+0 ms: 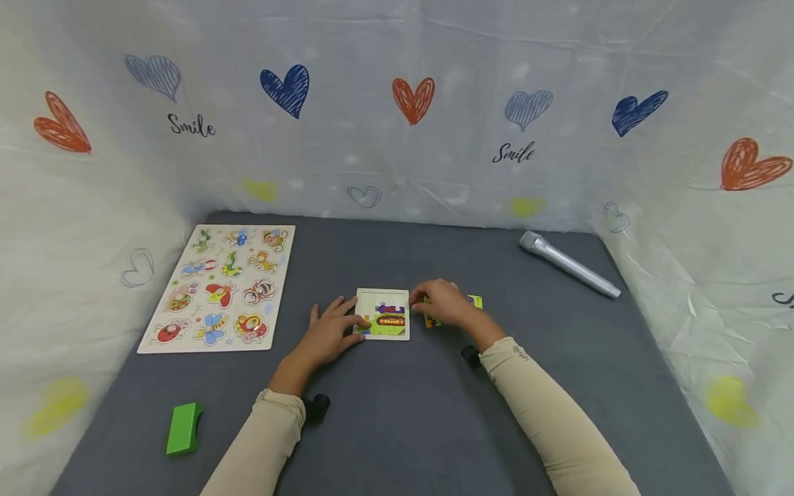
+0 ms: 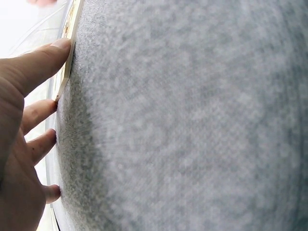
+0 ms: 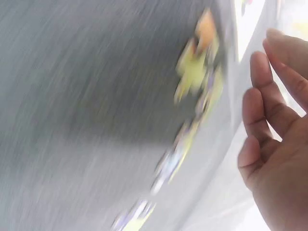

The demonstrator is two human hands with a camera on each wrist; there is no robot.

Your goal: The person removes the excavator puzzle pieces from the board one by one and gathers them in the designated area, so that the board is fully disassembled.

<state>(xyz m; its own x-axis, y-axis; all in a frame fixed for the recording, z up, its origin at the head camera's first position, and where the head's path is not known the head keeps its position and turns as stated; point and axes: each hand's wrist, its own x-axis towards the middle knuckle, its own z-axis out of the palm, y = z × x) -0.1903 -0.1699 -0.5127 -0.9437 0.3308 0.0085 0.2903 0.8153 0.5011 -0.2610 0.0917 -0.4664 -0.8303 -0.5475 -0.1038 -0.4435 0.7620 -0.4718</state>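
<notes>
A small jigsaw tray (image 1: 382, 332) with a pale rim lies on the grey table, partly filled with pieces that form a colourful train picture. My left hand (image 1: 329, 335) rests at its left side with spread fingers, one finger lying over the picture. In the left wrist view the thumb (image 2: 45, 61) touches the tray's edge. My right hand (image 1: 445, 303) is just right of the tray, fingers loosely bent, and I see nothing between them. Beneath and beside it lie loose yellow-green jigsaw pieces (image 1: 475, 302), blurred in the right wrist view and partly hidden by the hand from above.
A large insect puzzle board (image 1: 211, 286) lies at the left back. A green block (image 1: 183, 428) sits at the front left. On the right back lies a silver microphone (image 1: 571, 265). A white sheet printed with hearts surrounds the table (image 1: 397, 427).
</notes>
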